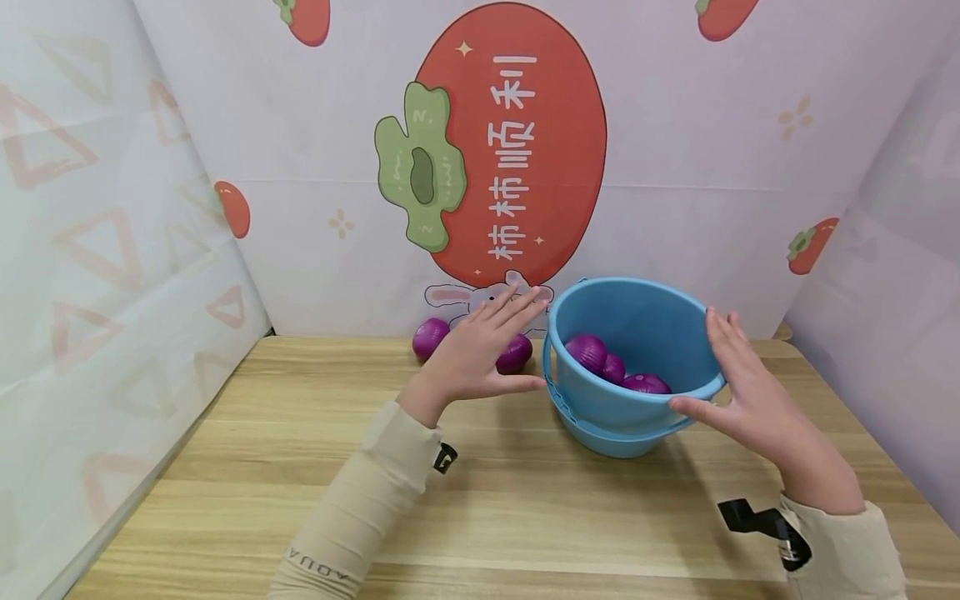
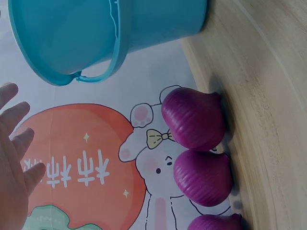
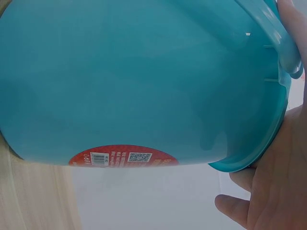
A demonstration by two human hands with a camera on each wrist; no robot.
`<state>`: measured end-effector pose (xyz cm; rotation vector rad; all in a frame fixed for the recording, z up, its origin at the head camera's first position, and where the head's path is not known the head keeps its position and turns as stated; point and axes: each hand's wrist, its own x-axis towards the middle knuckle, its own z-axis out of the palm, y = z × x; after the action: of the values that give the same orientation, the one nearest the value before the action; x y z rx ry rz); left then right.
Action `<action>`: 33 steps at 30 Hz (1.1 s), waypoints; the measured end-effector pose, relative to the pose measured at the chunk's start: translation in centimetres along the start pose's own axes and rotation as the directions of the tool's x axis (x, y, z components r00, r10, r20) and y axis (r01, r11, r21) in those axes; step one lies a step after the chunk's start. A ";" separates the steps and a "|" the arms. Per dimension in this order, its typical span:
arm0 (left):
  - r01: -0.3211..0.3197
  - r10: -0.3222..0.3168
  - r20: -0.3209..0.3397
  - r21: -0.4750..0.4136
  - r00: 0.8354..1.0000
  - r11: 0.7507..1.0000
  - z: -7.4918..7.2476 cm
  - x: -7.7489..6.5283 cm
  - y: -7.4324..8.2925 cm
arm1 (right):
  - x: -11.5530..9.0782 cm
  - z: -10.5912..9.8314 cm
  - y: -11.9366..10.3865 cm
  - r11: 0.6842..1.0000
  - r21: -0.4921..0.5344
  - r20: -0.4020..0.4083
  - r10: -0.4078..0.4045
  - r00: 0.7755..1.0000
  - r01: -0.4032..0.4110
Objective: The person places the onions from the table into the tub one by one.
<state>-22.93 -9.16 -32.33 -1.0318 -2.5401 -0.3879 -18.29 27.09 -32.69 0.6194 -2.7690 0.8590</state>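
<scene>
A blue bucket (image 1: 622, 417) stands on the table with purple onions (image 1: 587, 353) inside. My right hand (image 1: 757, 400) rests against the right side of the bucket's rim, thumb and fingers spread and fairly straight; the right wrist view shows this hand (image 3: 280, 177) beside the rim. To the left of the bucket is my left hand (image 1: 480, 354), its fingers extended and holding nothing. A small gap parts it from the bucket in the left wrist view. Behind that hand, more purple onions (image 2: 194, 118) lie in a row by the back wall, partly hidden in the head view.
The wooden table (image 1: 300, 467) runs back to a printed cloth wall (image 1: 675, 125) with a large persimmon picture. Side cloths (image 1: 90, 250) bound the left and right. The bucket's handle (image 2: 115, 57) hangs down along its outside.
</scene>
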 end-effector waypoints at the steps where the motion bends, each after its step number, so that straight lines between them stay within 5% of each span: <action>1: 0.001 -0.001 0.000 -0.003 1.000 1.000 0.0 -0.1 -0.1 | 0.0 0.0 0.0 1.000 0.000 0.000 0.000 1.000 0.000; 33: 0.087 -0.099 0.107 0.106 0.989 0.991 1.4 -1.1 -3.1 | -0.2 0.1 0.0 1.000 -0.006 -0.009 -0.004 1.000 0.004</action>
<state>-24.73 -11.48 -34.45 -0.9241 -2.6844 -0.2296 -18.14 27.09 -32.80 0.6178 -2.7604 0.8499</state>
